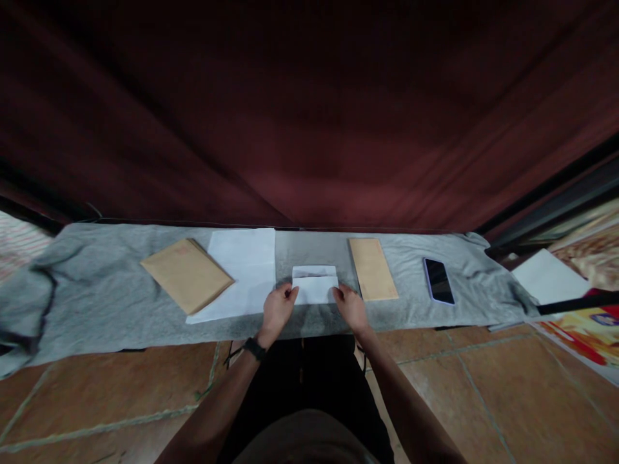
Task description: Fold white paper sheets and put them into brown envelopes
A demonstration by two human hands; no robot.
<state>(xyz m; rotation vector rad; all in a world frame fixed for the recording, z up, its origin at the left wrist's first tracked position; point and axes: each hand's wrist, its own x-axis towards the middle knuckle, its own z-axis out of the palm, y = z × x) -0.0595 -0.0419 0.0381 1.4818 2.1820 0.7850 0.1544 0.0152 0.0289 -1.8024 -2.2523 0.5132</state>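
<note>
A folded sheet of white paper [315, 291] is between my two hands, over the middle of the grey cloth. Its back edge stands a little apart from the front panel, with a dark gap between the layers. My left hand [279, 311] pinches the left edge between thumb and fingers. On the right edge, my right hand [351, 308] has the same kind of pinch. Just right of that hand lies a long brown envelope [373, 269]. Left of my left hand are flat white sheets [246, 270], partly covered by a stack of brown envelopes [186, 274].
Grey cloth [106, 290] covers the narrow table. A phone [439, 281] lies on it at the right. Behind the table hangs a dark red curtain [309, 129]. Beyond the right end are a white sheet [551, 277] and a colourful printed package [590, 338]. The floor is tiled [459, 386].
</note>
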